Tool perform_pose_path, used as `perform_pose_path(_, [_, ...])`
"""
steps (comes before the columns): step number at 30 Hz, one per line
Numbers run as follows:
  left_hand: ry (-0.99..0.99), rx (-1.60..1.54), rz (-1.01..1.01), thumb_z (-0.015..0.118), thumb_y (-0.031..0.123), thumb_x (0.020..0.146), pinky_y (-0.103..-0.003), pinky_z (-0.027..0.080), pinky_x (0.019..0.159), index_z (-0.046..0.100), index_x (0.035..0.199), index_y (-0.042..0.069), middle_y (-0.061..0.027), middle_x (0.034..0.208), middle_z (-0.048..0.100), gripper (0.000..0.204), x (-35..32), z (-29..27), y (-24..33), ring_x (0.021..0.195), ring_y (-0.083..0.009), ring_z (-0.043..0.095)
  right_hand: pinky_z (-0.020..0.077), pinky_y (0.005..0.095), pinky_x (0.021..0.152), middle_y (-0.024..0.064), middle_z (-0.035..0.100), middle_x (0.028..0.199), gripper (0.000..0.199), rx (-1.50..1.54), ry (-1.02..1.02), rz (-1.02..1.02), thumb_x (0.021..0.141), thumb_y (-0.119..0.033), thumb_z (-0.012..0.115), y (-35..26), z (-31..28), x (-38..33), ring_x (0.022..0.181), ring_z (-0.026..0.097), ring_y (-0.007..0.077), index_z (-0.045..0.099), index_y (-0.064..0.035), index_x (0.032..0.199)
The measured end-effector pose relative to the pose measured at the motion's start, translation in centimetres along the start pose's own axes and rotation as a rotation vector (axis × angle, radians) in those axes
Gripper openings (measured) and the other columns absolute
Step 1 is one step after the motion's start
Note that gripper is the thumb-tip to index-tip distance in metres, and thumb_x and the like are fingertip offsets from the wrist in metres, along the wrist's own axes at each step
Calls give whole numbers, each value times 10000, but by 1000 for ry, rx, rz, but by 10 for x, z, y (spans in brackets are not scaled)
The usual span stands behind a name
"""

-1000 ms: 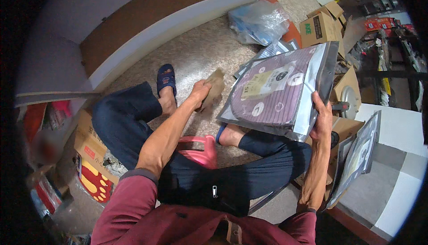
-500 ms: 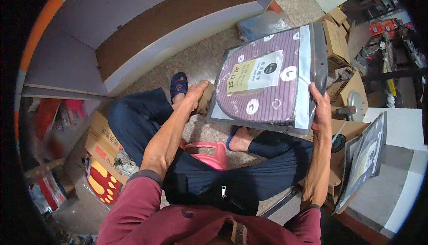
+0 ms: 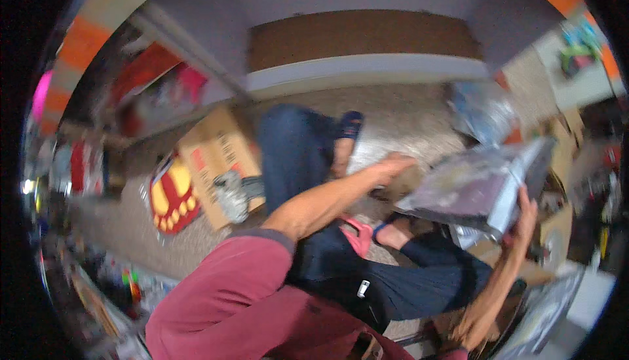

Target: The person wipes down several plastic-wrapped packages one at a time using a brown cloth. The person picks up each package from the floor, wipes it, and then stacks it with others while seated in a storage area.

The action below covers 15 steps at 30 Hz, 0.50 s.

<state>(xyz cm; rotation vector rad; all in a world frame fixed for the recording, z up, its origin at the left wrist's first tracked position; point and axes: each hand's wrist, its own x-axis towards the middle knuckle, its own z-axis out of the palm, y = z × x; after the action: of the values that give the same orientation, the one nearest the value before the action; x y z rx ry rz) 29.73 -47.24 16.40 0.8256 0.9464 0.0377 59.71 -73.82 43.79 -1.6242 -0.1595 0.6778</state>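
Note:
A flat, clear plastic packet holds a purple striped mat with one rounded end. It is tilted in front of me to the right, and glare and blur wash out its face. My right hand is closed on the packet's right edge, thumb on top. My left hand is off the packet's left side, its fingers curled by a crumpled brown thing that I cannot make out clearly. Between my legs lies a pink plastic object, partly hidden by my trousers.
On the left stands a cardboard box, with a grey crumpled bundle and a red-and-yellow foot-shaped mat beside it. A clear plastic bag lies beyond the packet. Another packet leans at the lower right. A shelf unit is ahead.
My view has swung to the left, showing more floor and goods there. The packet has tipped flatter, its label no longer readable. My right hand keeps its hold.

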Motion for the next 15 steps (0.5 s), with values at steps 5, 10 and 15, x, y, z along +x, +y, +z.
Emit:
perform_pose_path(5, [-55,-362,193,848,437,1176,-548,685,1070,763,1542,78,-152,1553,756,519,-73,38,79,1362,-328,769,619,479,1152,165,753,1608,698,-15,-45,-126,1205,-388,831,-48,7,-18,1379,769,294,630,31,1726])
perform_pose_path(10, [-284,-545,227,776,472,1228,-591,698,1066,758,1540,74,-158,1462,822,506,-153,0,58,1310,-329,812,581,455,1222,168,736,1666,686,-7,-113,-198,1232,-384,792,-51,53,-57,1447,745,282,634,59,1732])
perform_pose_path(15, [-322,-614,334,785,509,1218,-573,684,1090,763,1558,96,-154,1490,830,535,-244,-22,97,1335,-309,808,524,440,1302,195,706,1716,746,-33,-94,-319,1215,-409,813,-97,112,-112,1517,716,287,621,77,1749])
